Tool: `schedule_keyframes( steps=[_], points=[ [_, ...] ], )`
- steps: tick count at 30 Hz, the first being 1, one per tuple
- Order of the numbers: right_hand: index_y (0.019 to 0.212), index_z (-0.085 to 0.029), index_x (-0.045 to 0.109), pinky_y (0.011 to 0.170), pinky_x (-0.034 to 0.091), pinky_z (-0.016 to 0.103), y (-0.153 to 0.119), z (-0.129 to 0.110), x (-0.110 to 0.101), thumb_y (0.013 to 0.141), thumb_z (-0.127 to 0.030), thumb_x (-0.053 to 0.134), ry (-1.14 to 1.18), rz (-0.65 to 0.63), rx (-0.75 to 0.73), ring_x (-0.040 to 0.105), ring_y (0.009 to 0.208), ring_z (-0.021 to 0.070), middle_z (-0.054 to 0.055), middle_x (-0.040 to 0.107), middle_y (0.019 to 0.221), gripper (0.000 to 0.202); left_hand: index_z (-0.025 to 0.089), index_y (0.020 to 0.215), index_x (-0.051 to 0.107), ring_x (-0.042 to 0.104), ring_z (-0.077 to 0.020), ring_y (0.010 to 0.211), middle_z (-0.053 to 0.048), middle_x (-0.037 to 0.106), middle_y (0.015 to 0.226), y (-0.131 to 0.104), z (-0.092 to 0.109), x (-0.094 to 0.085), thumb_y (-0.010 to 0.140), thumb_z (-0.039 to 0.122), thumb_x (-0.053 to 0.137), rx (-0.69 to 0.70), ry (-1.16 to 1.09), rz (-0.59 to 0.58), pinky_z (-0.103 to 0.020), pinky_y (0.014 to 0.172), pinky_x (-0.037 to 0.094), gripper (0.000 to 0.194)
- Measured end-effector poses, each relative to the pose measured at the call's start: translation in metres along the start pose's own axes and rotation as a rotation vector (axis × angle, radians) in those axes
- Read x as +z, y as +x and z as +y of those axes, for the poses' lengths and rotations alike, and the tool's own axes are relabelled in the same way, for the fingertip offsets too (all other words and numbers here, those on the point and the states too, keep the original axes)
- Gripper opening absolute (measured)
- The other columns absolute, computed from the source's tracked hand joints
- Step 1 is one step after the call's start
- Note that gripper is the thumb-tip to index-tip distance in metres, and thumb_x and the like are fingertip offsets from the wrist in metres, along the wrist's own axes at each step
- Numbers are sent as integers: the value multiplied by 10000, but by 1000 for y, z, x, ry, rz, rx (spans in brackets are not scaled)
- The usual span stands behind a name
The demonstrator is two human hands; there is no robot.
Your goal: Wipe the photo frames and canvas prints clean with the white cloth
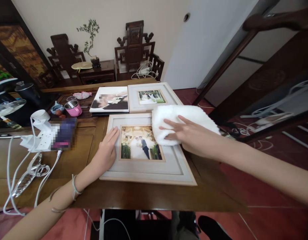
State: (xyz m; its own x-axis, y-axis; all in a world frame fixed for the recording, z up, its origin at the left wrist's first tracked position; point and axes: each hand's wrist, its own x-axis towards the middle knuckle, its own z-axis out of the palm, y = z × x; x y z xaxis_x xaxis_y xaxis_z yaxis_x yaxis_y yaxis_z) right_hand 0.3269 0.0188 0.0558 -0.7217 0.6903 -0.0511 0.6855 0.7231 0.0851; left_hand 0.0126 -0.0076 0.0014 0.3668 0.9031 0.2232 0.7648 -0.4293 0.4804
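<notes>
A light-framed picture frame (147, 178) with a wedding photo lies flat on the wooden table, photo side up. My left hand (106, 150) grips its left border, the fingers over the edge and the thumb hidden. Across the upper right part of this frame lies a fluffy white cloth (193, 115). My right hand (182, 133) has hold of the cloth from above, fingers bent into its pile and pressing it on the frame. Behind, a second framed picture (134, 96) lies flat, its lower right part covered by the cloth.
A photo album (110, 100) rests left of the second frame. On the table's left are a power strip (45, 138) with white cables, a silvery hair claw clip (31, 173), a pink cup (73, 108) and a black kettle (27, 93). Dark carved chairs (135, 46) stand behind.
</notes>
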Motion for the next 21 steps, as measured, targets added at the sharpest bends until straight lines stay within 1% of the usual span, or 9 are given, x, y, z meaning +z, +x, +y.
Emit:
schedule_keyframes(
  steps=[3,5,8,10,12,15,17,19,21],
  points=[
    [1059,-224,698,1096,275,621,-29,-28,-3,525,28,430,136,-23,-21,269,1401,296,68,529,1389,649,91,1441,362,262,-242,1435,-157,324,1530,0,0,0,777,-45,288,-2,2,-1,-531,1163,241,681],
    [1023,-254,706,1098,275,621,-46,-43,-4,504,11,443,207,-62,-44,305,1385,309,43,536,1384,639,92,1433,376,273,-246,1431,-160,339,1522,0,-1,0,778,-41,298,0,5,4,-532,1160,253,673],
    [992,-282,710,1123,226,613,-57,-50,-4,507,6,446,245,-78,-33,361,1358,308,24,593,1324,623,95,1416,408,299,-255,1420,-164,379,1500,0,-2,0,775,-36,322,16,16,-9,-533,1152,275,659],
    [1023,-278,703,1131,206,609,-50,-45,-4,534,19,435,216,-45,6,353,1365,292,37,629,1277,632,94,1403,427,318,-263,1411,-172,399,1486,1,-4,0,771,-36,331,29,19,-28,-540,1141,296,652],
    [1063,-259,692,1117,232,613,-34,-32,-5,560,45,416,144,-26,48,344,1371,281,62,630,1272,649,86,1394,439,326,-270,1406,-181,405,1479,1,-5,-1,763,-41,332,42,20,-42,-547,1133,311,652],
    [1113,-213,669,1069,285,642,-2,-10,-8,583,87,395,-3,-40,89,346,1368,295,99,575,1340,668,68,1387,445,326,-272,1406,-195,408,1473,1,-6,-1,758,-44,332,54,22,-36,-540,1134,316,648],
    [1153,-180,648,1050,290,657,13,-1,-8,586,103,392,-78,-41,100,331,1373,311,116,533,1381,682,82,1391,443,329,-264,1405,-185,417,1470,1,-6,-2,764,-40,336,61,16,-25,-532,1138,314,647],
    [1164,-154,645,1046,292,655,17,-1,-6,582,109,392,-114,-26,83,317,1376,330,128,500,1407,687,87,1392,443,336,-258,1402,-179,426,1466,1,-6,-2,771,-36,335,66,12,-18,-526,1142,310,642],
    [1147,-150,662,1043,311,639,8,-8,-2,571,104,397,-96,-5,48,309,1378,344,126,479,1423,683,56,1382,449,345,-261,1397,-191,431,1459,1,-5,-2,775,-33,328,65,16,-18,-516,1148,306,626]
  ],
)
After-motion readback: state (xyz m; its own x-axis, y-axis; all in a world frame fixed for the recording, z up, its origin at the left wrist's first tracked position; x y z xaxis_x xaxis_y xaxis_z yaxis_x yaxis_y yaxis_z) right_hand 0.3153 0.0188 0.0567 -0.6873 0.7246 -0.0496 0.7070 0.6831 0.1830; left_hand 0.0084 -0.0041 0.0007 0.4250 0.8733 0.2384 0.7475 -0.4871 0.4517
